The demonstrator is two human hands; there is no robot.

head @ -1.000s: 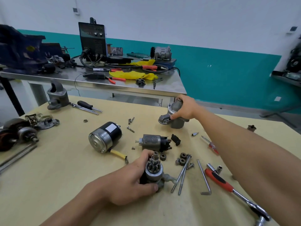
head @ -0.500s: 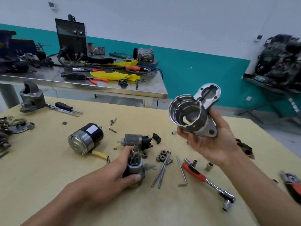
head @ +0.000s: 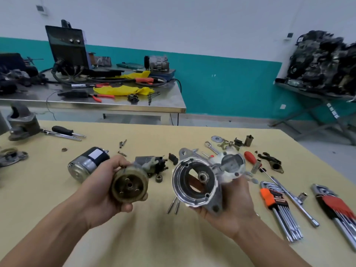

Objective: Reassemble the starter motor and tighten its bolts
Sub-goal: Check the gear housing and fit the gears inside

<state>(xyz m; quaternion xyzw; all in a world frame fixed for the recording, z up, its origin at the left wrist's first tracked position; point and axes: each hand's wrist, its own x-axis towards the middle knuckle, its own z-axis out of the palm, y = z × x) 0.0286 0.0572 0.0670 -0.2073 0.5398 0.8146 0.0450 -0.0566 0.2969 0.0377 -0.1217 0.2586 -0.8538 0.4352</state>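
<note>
Both hands are up over the table [head: 57, 218], apart: right hand [head: 229, 211] grips the aluminium nose housing [head: 194, 182], left hand [head: 104, 189] the drive clutch [head: 129, 185]. I should square its shaft with the housing's centre bush [head: 203, 177] before sliding in.

Both your forearms reach in from the bottom corners, raised above the table and angled toward each other. Your left hand [head: 100, 187] is curled around the drive gear assembly [head: 129, 185] — thumb underneath, fingers wrapped over the top. Your right hand [head: 234, 207] cradles the starter housing [head: 200, 182] from below (palm up), fingers behind it.
</note>
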